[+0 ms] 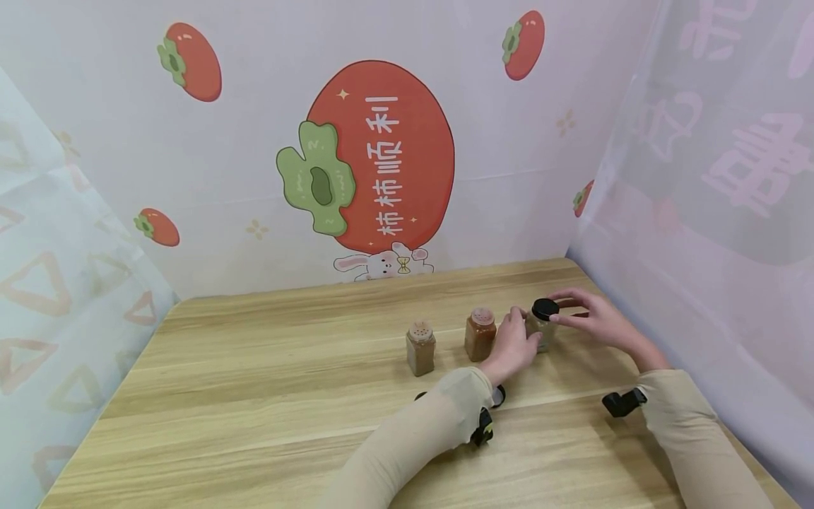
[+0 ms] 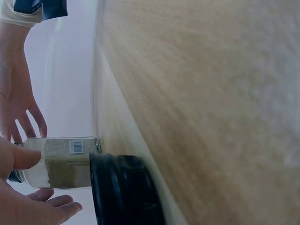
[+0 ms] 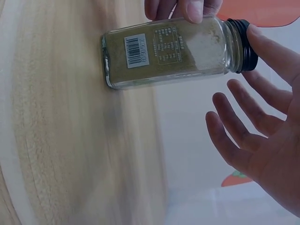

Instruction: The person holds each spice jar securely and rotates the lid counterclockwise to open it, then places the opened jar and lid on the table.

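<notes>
A square glass spice jar (image 3: 159, 54) with a barcode label is partly filled with brownish powder. My left hand (image 1: 514, 343) holds the jar by its side, thumb and fingers on opposite faces. On its neck sits a ribbed black cap (image 3: 248, 47), which my right hand (image 1: 598, 322) pinches between thumb and index finger; the other fingers (image 3: 229, 136) spread loosely beside the jar. Left of my left hand stands a second spice jar (image 1: 480, 339), reddish brown, with a perforated top. Farther left is a third spice jar (image 1: 420, 352), lighter brown and also topped with holes.
A loose black cap (image 1: 499, 396) lies on the wooden table (image 1: 254, 396) near my left forearm, and the edge of another dark cap (image 1: 420, 396) shows past the sleeve. A printed backdrop (image 1: 242, 141) rises behind the table, with cloth sheets at both sides.
</notes>
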